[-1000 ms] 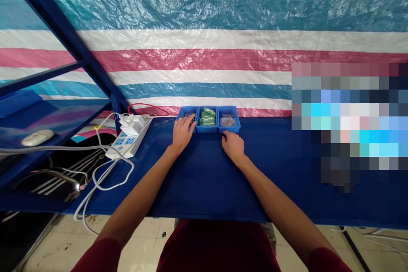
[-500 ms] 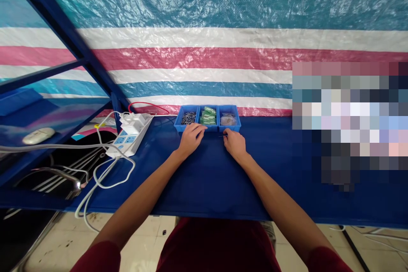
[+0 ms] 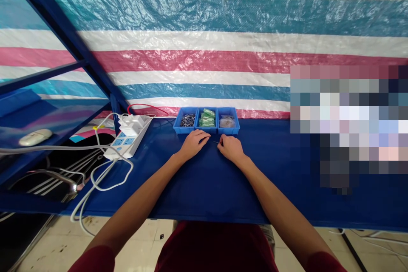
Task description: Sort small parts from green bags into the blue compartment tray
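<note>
Three small blue bins stand side by side at the back of the blue table. The left bin (image 3: 176, 125) holds many small dark and silvery metal pieces. Green packets (image 3: 208, 118) fill the middle one, and clear plastic bags (image 3: 227, 121) lie in the right one. My left hand (image 3: 194, 143) is just in front of the bins, palm down, fingers stretched out, with nothing visible in it. A thin needle-like piece (image 3: 216, 142) sticks out leftward from my right hand (image 3: 230, 147), pinched between thumb and fingers. The two hands are a short gap apart.
To the left lies a white power strip (image 3: 129, 140) with plugs and looping white cables (image 3: 111, 188). A blue metal frame with a shelf holds a white mouse (image 3: 35, 137). Striped plastic sheeting (image 3: 204, 61) hangs behind. The right side is blurred into blocks.
My right hand has come away from the right bin, moving toward me and left with the thin piece. My left hand has shifted slightly right and toward me.
</note>
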{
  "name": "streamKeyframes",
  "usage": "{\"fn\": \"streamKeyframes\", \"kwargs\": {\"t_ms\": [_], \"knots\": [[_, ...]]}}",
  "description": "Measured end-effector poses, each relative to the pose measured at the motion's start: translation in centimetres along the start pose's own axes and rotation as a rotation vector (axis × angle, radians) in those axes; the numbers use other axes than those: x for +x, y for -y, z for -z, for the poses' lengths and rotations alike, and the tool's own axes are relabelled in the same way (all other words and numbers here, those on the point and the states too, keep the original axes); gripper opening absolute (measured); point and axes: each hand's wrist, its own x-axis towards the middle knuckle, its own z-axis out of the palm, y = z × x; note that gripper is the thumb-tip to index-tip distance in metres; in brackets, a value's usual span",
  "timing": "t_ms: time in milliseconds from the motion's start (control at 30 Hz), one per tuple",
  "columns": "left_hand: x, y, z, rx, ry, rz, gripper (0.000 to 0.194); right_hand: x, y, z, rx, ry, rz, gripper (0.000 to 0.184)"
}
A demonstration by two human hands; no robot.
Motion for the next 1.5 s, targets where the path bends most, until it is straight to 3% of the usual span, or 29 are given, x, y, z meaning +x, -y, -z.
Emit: {"fn": "streamKeyframes", "kwargs": {"t_ms": [333, 467, 767, 1067, 1233, 1500], "knots": [[0.0, 0.4, -0.1, 0.057, 0.173, -0.019, 0.025, -0.3, 0.4, -0.1, 0.153, -0.026, 0.126, 0.012], [0.0, 0.3, 0.0, 0.024, 0.190, -0.012, 0.024, -0.3, 0.4, -0.2, 0.196, -0.051, 0.136, 0.012], [0.1, 0.0, 0.2, -0.119, 0.056, 0.060, 0.024, 0.0, -0.1, -0.9, 0.293, -0.158, 0.240, 0.017], [0.1, -1.0, 0.8, -0.145, -0.224, 0.070, 0.025, 0.0, -0.1, -1.6, 0.376, -0.222, 0.331, 0.017], [0.0, -1.2, 0.7, -0.154, -0.247, 0.038, 0.024, -0.1, -0.1, -1.8, 0.411, -0.252, 0.395, 0.019], [0.2, -2.0, 0.7, -0.369, -0.210, 0.113, 0.021, 0.0, -0.2, -1.9, 0.420, -0.272, 0.412, 0.025]]}}
